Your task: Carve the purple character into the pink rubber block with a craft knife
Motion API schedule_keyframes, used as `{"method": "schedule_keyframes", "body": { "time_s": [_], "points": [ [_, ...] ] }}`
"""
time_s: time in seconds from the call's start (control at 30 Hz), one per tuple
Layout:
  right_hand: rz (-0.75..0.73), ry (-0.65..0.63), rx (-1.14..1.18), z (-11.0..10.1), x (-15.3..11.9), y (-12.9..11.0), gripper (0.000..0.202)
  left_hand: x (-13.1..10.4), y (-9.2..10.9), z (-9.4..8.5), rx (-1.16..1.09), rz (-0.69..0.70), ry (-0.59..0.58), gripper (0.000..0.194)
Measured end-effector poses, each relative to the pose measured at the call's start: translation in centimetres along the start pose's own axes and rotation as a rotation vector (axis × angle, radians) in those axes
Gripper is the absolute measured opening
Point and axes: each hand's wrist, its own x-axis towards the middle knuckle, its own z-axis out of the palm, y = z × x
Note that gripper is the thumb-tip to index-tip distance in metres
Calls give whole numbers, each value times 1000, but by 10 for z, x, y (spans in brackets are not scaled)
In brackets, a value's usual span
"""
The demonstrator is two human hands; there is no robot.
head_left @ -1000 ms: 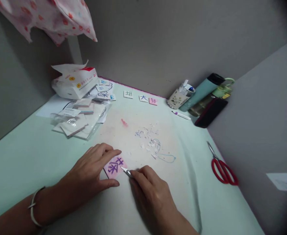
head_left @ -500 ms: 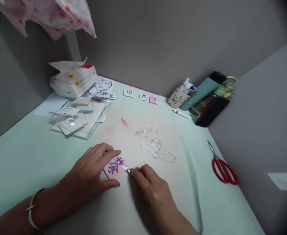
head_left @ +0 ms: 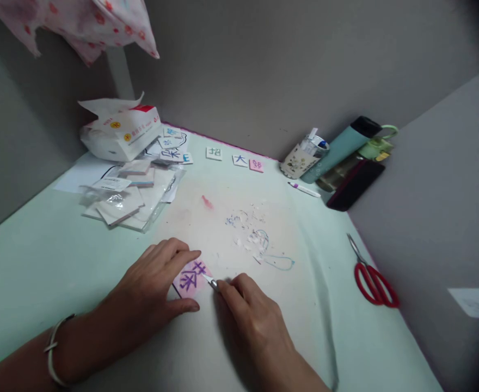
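My left hand [head_left: 158, 283] holds a small pink square carving block [head_left: 190, 282] flat on the work surface, thumb on the near side and fingers on the far side. A purple written character covers the block's face. My right hand [head_left: 253, 316] is closed round a craft knife [head_left: 210, 281], its blade tip on the block's right part, at the strokes. Beyond my hands lie pale shavings [head_left: 258, 242] and a blue pen outline [head_left: 280, 263].
Red-handled scissors [head_left: 372, 277] lie at right. A purple-capped marker [head_left: 304, 189], a pen cup [head_left: 302, 158], a teal bottle [head_left: 341, 149] and a dark phone-like slab [head_left: 356, 185] are at back right. Small character blocks [head_left: 240, 160] stand along the back; bagged blocks [head_left: 129, 198] and a tissue pack [head_left: 121, 130] at left.
The knife tip has shifted very slightly up and left on the block. My left hand and the block stay in place; the view has tilted a little.
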Motion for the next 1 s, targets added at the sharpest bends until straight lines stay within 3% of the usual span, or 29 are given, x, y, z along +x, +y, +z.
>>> {"method": "schedule_keyframes", "body": {
  "time_s": [0.37,0.57,0.7,0.8,1.0],
  "points": [
    [-9,19,9,3,-2,1,33,-1,-1,1,-20,-15,18,66],
    [202,-42,249,2,2,-2,24,-1,1,-1,-14,-10,14,64],
    [239,-32,361,-3,5,-4,22,0,2,-3,-14,-2,8,70],
    [219,-23,343,0,1,-2,23,0,2,-3,-18,-6,2,66],
    [19,108,68,8,-8,4,30,1,5,-6,-100,-22,30,59]
  ]
}}
